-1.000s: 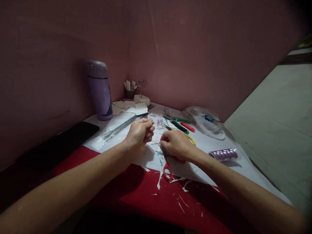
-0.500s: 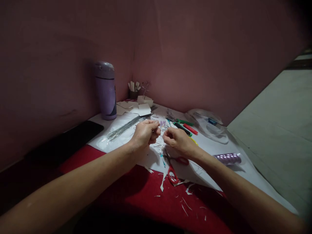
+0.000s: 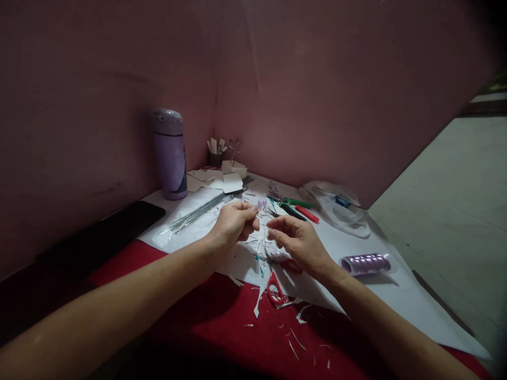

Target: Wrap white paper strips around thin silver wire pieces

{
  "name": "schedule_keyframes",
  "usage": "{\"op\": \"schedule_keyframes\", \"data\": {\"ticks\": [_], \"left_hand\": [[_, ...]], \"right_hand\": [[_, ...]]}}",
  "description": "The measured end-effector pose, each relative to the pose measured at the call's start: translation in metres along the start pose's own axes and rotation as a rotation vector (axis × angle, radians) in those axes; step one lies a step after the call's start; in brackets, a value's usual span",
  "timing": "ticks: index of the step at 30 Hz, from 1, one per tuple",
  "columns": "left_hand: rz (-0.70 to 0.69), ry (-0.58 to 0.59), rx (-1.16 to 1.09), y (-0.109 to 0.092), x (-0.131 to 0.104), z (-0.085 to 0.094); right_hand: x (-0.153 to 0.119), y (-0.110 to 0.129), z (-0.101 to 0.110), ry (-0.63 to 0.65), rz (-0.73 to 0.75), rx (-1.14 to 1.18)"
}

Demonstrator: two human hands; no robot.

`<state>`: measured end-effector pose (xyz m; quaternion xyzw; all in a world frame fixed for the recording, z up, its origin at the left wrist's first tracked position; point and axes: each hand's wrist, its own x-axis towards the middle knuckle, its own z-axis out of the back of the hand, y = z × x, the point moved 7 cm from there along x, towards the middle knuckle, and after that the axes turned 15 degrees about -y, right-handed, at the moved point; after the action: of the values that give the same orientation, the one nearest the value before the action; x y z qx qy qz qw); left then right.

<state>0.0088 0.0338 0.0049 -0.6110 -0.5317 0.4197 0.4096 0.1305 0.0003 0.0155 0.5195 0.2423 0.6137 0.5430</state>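
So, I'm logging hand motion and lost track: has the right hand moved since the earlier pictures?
Yes, the right hand has moved forward, away from the body, judged against the red scissors.

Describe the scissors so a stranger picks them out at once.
Find the white sheet on the red cloth. At its near edge, nearer than the right hand, lie the scissors, spread open. Their red loops stand out from the pale scraps around them.

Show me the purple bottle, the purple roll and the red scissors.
Purple bottle [image 3: 169, 164]: head view, middle of its body.
Purple roll [image 3: 367, 264]: head view, middle of its side.
Red scissors [image 3: 281, 299]: head view, nearer handle's rim.
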Motion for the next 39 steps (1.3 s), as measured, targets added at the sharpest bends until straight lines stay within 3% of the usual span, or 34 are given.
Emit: {"op": "schedule_keyframes", "data": {"ticks": [9, 15, 20, 25, 30, 35, 39], "left_hand": [[-0.015, 0.147, 0.258, 0.012, -0.007, -0.013], [-0.142, -0.076, 0.237, -0.008, -0.001, 0.000], [-0.183, -0.192, 0.098, -0.024, 0.003, 0.013], [-0.104, -0.048, 0.098, -0.016, -0.002, 0.002], [-0.013, 0.082, 0.130, -0.001, -0.011, -0.011], [-0.015, 0.090, 0.180, 0.002, -0.015, -0.011], [-0.014, 0.033, 0.252, 0.002, -0.013, -0.004]], "right_hand": [[-0.011, 0.003, 0.007, -0.015, 0.132, -0.100], [-0.011, -0.002, 0.005, -0.012, 0.092, -0.205], [-0.003, -0.012, 0.010, -0.021, 0.028, -0.094], [0.001, -0.005, 0.024, -0.119, 0.117, -0.133], [-0.011, 0.004, 0.013, -0.017, 0.047, -0.011], [-0.019, 0.009, 0.009, -0.042, 0.040, 0.023], [-0.021, 0.002, 0.008, -0.043, -0.025, 0.028]]}}
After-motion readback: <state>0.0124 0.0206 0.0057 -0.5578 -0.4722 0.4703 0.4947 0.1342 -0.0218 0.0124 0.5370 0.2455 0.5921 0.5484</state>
